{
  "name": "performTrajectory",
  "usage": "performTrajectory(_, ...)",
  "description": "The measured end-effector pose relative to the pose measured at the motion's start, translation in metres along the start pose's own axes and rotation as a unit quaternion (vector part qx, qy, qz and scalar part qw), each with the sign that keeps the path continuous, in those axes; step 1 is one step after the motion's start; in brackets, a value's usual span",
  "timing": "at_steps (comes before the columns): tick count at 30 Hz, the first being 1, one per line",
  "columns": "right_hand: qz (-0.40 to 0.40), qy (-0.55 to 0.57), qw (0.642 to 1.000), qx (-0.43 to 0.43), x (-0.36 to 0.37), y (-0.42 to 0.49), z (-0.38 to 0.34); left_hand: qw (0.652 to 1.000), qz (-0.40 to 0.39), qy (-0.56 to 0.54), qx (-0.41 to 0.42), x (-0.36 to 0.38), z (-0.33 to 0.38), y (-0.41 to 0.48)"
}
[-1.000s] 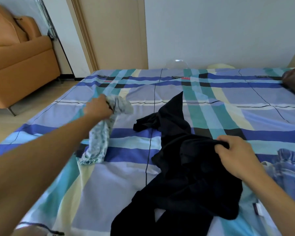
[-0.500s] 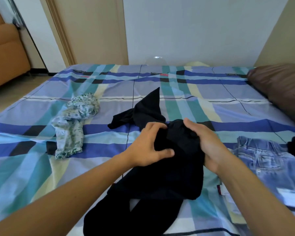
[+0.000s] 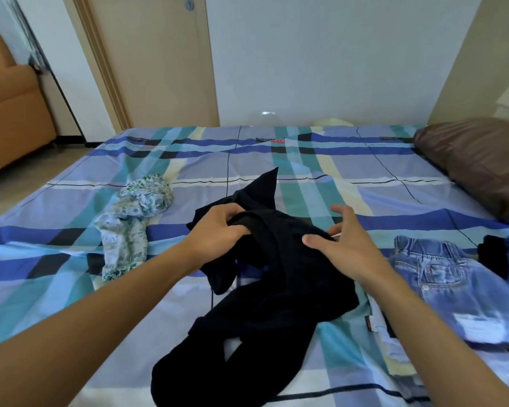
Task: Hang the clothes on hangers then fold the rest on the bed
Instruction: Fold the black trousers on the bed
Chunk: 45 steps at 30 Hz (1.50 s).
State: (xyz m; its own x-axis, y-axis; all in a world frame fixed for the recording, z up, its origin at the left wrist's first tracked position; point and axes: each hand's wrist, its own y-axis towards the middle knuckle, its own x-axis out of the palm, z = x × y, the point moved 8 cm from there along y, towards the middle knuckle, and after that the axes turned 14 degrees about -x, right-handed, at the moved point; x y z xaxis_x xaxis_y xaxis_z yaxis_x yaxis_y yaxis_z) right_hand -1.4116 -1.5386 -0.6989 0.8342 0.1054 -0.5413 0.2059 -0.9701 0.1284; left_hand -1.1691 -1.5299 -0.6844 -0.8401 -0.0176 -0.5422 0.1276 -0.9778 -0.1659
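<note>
**Listener:** Where is the black garment, and what are your hands doing with it?

**Me:** The black garment (image 3: 276, 289) lies crumpled in the middle of the bed (image 3: 365, 160), which has a blue and green checked cover. My left hand (image 3: 218, 230) grips a bunched edge at the garment's far end, fingers curled round the fold. My right hand (image 3: 347, 242) is spread wide. Its thumb rests on the cloth and it holds nothing.

**Listener:** What could go wrong from here?

**Me:** Only one hand has a real hold. If I lift now, I judge the garment would hang from that single bunch and twist, hiding its seams. I cannot tell from its tangled shape whether it is a top or trousers, so I might grab the wrong edge and fold it crooked.

**Listener:** Anything nearby to worry about?

**Me:** Yes. The garment's near end trails toward the near edge of the bed, and a sharp pull could send that end sliding off. The jeans (image 3: 441, 277) lie just beside it on my right, so dragging the black cloth sideways could catch and rumple them. A floral cloth (image 3: 133, 218) sits crumpled on my left, apart from the garment and less at risk. I see no hanger in this view.
</note>
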Motion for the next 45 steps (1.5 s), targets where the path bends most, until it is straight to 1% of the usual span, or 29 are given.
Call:
performTrajectory(1, 0.019, -0.014, 0.999, -0.022, 0.006, -0.004, -0.006, 1.000, 0.002, 0.014, 0.002, -0.005, 0.008, -0.006)
performTrajectory(3, 0.059, 0.010, 0.994, -0.090, 0.023, -0.020, -0.028, 0.998, 0.020, 0.054, 0.007, -0.015, 0.024, -0.018)
performTrajectory(4, 0.058, 0.026, 0.991, -0.121, 0.036, -0.030, -0.041, 0.997, 0.033, 0.074, 0.014, -0.018, 0.033, -0.024)
performTrajectory(6, 0.023, 0.037, 0.985, -0.165, 0.065, -0.047, -0.062, 0.990, 0.067, 0.119, 0.023, -0.024, 0.049, -0.039)
performTrajectory(7, 0.011, 0.036, 0.985, -0.171, 0.077, -0.053, -0.067, 0.986, 0.081, 0.146, 0.029, -0.024, 0.056, -0.047)
performTrajectory(9, 0.022, 0.023, 0.986, -0.161, 0.088, -0.055, -0.070, 0.967, 0.107, 0.225, 0.052, -0.023, 0.070, -0.059)
performTrajectory(11, 0.042, -0.016, 0.987, -0.153, 0.082, -0.044, -0.076, 0.937, 0.142, 0.313, 0.067, -0.030, 0.081, -0.066)
performTrajectory(12, 0.036, -0.050, 0.986, -0.157, 0.077, -0.036, -0.081, 0.922, 0.153, 0.349, 0.072, -0.037, 0.086, -0.067)
performTrajectory(14, -0.008, -0.108, 0.979, -0.172, 0.059, -0.019, -0.095, 0.898, 0.146, 0.408, 0.080, -0.055, 0.094, -0.066)
performTrajectory(17, -0.109, -0.164, 0.964, -0.177, 0.016, 0.011, -0.126, 0.883, 0.089, 0.457, 0.059, -0.089, 0.102, -0.057)
performTrajectory(19, -0.140, -0.203, 0.951, -0.184, -0.023, 0.034, -0.153, 0.878, 0.074, 0.472, 0.037, -0.119, 0.115, -0.049)
performTrajectory(20, -0.140, -0.218, 0.947, -0.191, -0.044, 0.047, -0.171, 0.877, 0.074, 0.473, 0.033, -0.136, 0.125, -0.046)
performTrajectory(22, -0.135, -0.218, 0.944, -0.208, -0.081, 0.067, -0.213, 0.890, 0.086, 0.447, 0.031, -0.172, 0.155, -0.042)
performTrajectory(24, -0.141, -0.177, 0.952, -0.205, -0.100, 0.081, -0.235, 0.912, 0.085, 0.401, 0.022, -0.196, 0.169, -0.036)
performTrajectory(26, -0.131, -0.162, 0.958, -0.199, -0.123, 0.091, -0.270, 0.941, 0.080, 0.329, 0.021, -0.223, 0.195, -0.037)
performTrajectory(28, -0.088, -0.165, 0.964, -0.191, -0.149, 0.103, -0.309, 0.971, 0.060, 0.231, 0.021, -0.250, 0.223, -0.042)
performTrajectory(30, -0.013, -0.161, 0.970, -0.181, -0.178, 0.115, -0.348, 0.985, 0.047, 0.164, 0.015, -0.273, 0.256, -0.049)
performTrajectory(33, 0.074, -0.142, 0.973, -0.166, -0.209, 0.124, -0.404, 0.992, 0.089, 0.087, -0.022, -0.305, 0.304, -0.059)
performTrajectory(35, 0.095, -0.124, 0.971, -0.181, -0.218, 0.120, -0.441, 0.991, 0.113, 0.045, -0.055, -0.319, 0.332, -0.069)
performTrajectory(38, 0.067, -0.078, 0.974, -0.203, -0.212, 0.103, -0.483, 0.990, 0.122, -0.004, -0.065, -0.331, 0.366, -0.085)
performTrajectory(40, 0.037, -0.045, 0.971, -0.232, -0.199, 0.088, -0.502, 0.991, 0.125, -0.025, -0.032, -0.334, 0.385, -0.095)
performTrajectory(42, 0.015, 0.005, 0.966, -0.259, -0.184, 0.076, -0.515, 0.992, 0.123, -0.009, 0.011, -0.329, 0.399, -0.105)
performTrajectory(43, 0.004, 0.038, 0.963, -0.267, -0.177, 0.070, -0.518, 0.993, 0.115, 0.002, 0.033, -0.324, 0.404, -0.108)
performTrajectory(45, -0.018, 0.122, 0.955, -0.271, -0.166, 0.063, -0.520, 0.995, 0.073, -0.002, 0.069, -0.313, 0.404, -0.113)
